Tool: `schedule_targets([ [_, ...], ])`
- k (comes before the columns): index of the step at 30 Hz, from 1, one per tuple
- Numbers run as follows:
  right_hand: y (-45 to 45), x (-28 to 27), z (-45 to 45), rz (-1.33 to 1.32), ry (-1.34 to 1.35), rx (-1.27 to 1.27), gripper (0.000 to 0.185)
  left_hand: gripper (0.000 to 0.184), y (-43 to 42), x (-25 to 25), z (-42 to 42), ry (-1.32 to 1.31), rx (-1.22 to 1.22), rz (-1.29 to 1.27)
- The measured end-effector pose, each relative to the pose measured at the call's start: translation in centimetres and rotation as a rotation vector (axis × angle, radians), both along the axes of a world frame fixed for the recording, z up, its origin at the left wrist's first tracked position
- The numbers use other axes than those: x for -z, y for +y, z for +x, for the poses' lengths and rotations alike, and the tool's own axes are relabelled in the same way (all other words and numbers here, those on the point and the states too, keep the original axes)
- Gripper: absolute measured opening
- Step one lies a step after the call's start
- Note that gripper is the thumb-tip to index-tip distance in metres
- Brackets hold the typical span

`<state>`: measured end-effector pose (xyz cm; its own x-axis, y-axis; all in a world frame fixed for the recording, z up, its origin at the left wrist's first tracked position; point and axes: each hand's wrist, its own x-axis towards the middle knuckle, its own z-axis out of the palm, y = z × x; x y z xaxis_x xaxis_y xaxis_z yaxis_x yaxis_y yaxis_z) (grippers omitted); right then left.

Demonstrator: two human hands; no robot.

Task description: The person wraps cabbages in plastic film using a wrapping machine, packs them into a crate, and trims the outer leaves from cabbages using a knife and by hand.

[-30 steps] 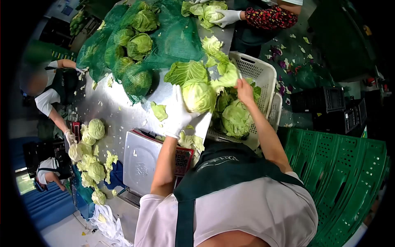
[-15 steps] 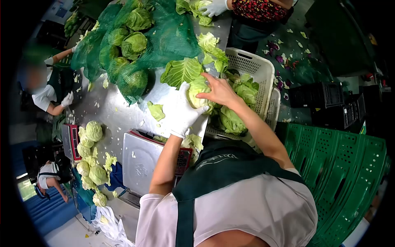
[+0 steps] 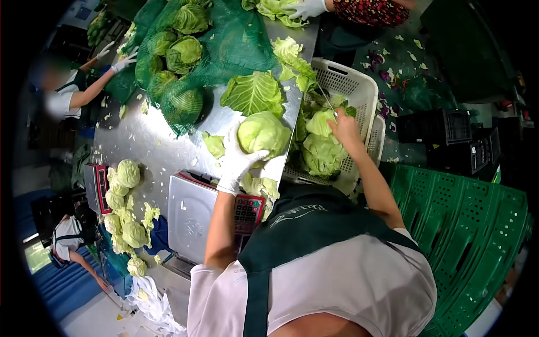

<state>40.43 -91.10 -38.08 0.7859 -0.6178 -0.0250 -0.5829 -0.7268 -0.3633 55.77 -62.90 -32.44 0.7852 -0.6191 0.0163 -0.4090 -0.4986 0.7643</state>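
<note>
My gloved left hand [image 3: 238,160] grips a pale green cabbage [image 3: 263,135] from its left and near side, on the metal table near its right edge. My bare right hand [image 3: 346,133] is closed around a knife [image 3: 325,96], whose thin blade points up and away; its handle is mostly hidden by the fingers. That hand is above a white crate [image 3: 364,92] holding cabbage leaves [image 3: 323,153]. A large loose leaf [image 3: 254,94] lies just beyond the held cabbage, and a smaller leaf piece [image 3: 213,145] lies left of my left hand.
A green net bag [image 3: 236,50] with several cabbages covers the far table. Scales [image 3: 191,216] stand close on my left, with trimmed cabbages [image 3: 128,174] beyond. Green crates [image 3: 455,224] are on my right. Across the table are a co-worker's gloved hand [image 3: 306,8] and another co-worker's arm [image 3: 92,90].
My right hand has left the cabbage and moved right, over the crate, where it now holds a knife. My left hand keeps the cabbage, shifted slightly. The left co-worker now reaches toward the net.
</note>
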Motion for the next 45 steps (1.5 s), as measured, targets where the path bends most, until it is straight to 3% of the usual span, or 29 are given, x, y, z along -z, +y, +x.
schedule_targets([
  [2,1.5,0.3,-1.1,0.008,-0.034,0.000,0.044,0.093,-0.1,0.4,0.0,0.055,-0.033,-0.087],
  [4,4.0,0.6,-0.1,0.492,-0.143,0.026,0.063,0.088,-0.6,1.2,-0.2,0.391,-0.188,-0.310],
  [6,7.3,-0.2,1.5,0.870,-0.310,0.012,0.071,0.082,-0.9,1.5,-0.4,0.348,-0.209,-0.293],
  [9,10.0,-4.9,3.7,1.123,-0.157,0.032,0.063,0.081,-1.2,1.8,-0.5,0.261,-0.249,-0.257],
  [10,10.4,-4.5,4.1,1.127,-0.162,0.031,0.063,0.082,-1.3,1.1,-0.8,0.331,-0.261,-0.299],
  [12,10.8,-3.4,4.9,0.811,-0.343,-0.009,0.051,0.082,-1.2,0.7,-0.9,0.398,-0.275,-0.341],
  [15,9.8,-3.4,4.6,0.788,-0.268,-0.036,0.042,0.082,-0.7,1.9,-1.2,0.242,-0.221,-0.241],
  [19,9.7,-2.1,3.2,0.661,-0.182,-0.004,0.027,0.080,-0.9,1.7,-1.9,0.175,-0.209,-0.297],
  [21,9.1,0.0,2.4,0.634,-0.201,0.084,0.024,0.077,-1.1,-0.7,-2.0,0.597,-0.373,-0.615],
  [22,8.4,1.1,1.2,0.597,-0.193,0.100,0.022,0.075,0.0,1.6,-0.7,0.724,-0.476,-0.650],
  [24,6.7,4.7,-0.9,0.372,-0.182,0.101,0.026,0.074,0.6,0.0,-0.7,1.122,-0.503,-0.884],
  [27,5.2,3.0,-3.0,0.292,-0.014,0.104,0.036,0.073,1.6,-1.4,0.4,1.251,-0.474,-1.128],
  [29,5.0,2.5,-3.0,0.324,-0.248,0.186,0.050,0.073,2.6,-2.3,1.2,1.207,-0.487,-1.166],
  [30,5.5,1.0,-2.2,0.327,-0.242,0.165,0.050,0.073,3.0,-2.6,1.4,1.190,-0.481,-1.179],
  [32,7.9,-3.9,0.4,0.546,-0.404,0.016,0.057,0.072,3.2,-3.3,1.6,1.158,-0.518,-1.174],
  [34,10.7,-8.0,3.1,0.524,-0.323,-0.138,0.066,0.071,3.1,-3.5,1.4,1.067,-0.517,-1.116],
  [36,13.5,-8.4,6.7,0.223,-0.913,-0.422,0.066,0.069,2.3,-3.8,0.8,1.043,-0.585,-1.051],
  [38,16.3,-8.4,8.3,0.370,-0.846,-0.462,0.061,0.067,1.9,-2.6,0.2,1.095,-0.594,-1.079],
  [40,17.3,-6.4,8.5,0.070,-0.788,-0.627,0.037,0.067,2.0,-2.4,-0.1,1.204,-0.574,-1.166],
  [41,17.3,-7.7,8.3,0.155,-0.917,-0.692,0.025,0.066,2.1,-2.1,0.2,1.211,-0.603,-1.219],
  [43,17.9,-6.9,7.3,0.231,-0.960,-0.601,0.018,0.069,3.3,-4.1,0.7,1.283,-0.706,-1.272],
  [45,17.0,-5.9,6.1,0.368,-0.775,-0.432,0.013,0.068,5.3,-5.8,2.0,1.257,-0.786,-1.371],
])
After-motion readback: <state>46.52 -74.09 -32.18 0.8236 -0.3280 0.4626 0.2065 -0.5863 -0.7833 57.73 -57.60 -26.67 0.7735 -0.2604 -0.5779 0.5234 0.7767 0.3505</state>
